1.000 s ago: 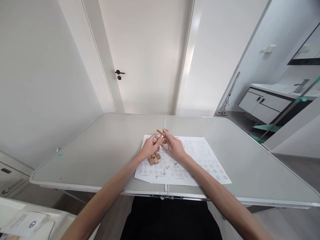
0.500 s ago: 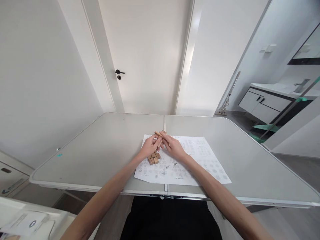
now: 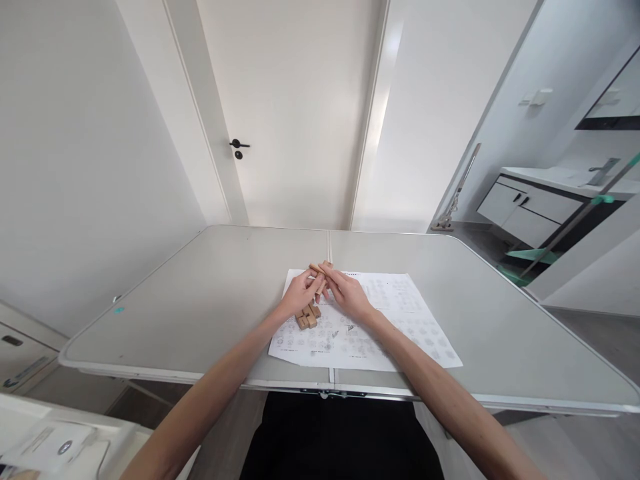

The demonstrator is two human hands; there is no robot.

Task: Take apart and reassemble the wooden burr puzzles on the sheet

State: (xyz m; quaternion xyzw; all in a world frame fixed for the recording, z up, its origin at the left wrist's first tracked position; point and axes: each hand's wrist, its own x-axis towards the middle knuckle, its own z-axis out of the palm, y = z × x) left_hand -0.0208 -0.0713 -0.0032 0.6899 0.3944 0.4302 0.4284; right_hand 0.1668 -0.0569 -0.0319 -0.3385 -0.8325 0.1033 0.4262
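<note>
- At the lower centre of the frame, dark clothing (image 3: 340, 440) is nearest, with a forearm rising on either side of it; both arms reach inward, probably so the fingers can share the small work.
- Just beyond the table's front edge, a printed sheet (image 3: 407, 307) lies askew on the grey table (image 3: 240, 280); it perhaps serves for reference, though its print is too faint to read.
- Near the sheet's left side, a cluster of wooden blocks (image 3: 308, 317) rests on the paper; it sits just beside the left hand (image 3: 299, 294), probably to be within easy reach; the blocks look light brown, short and square-edged, packed at uneven angles.
- At the frame's centre, slightly farther off, the left hand and right hand (image 3: 351, 294) meet above the sheet; the fingers of each are closed on wooden pieces (image 3: 315, 268), likely so one steadies what the other adjusts; these look slender and tan, one slanting out past the fingertips; how they join is hidden.
- Behind, at the upper centre, stands a pale door (image 3: 295, 120); a washbasin cabinet (image 3: 530, 207) is at the right.
</note>
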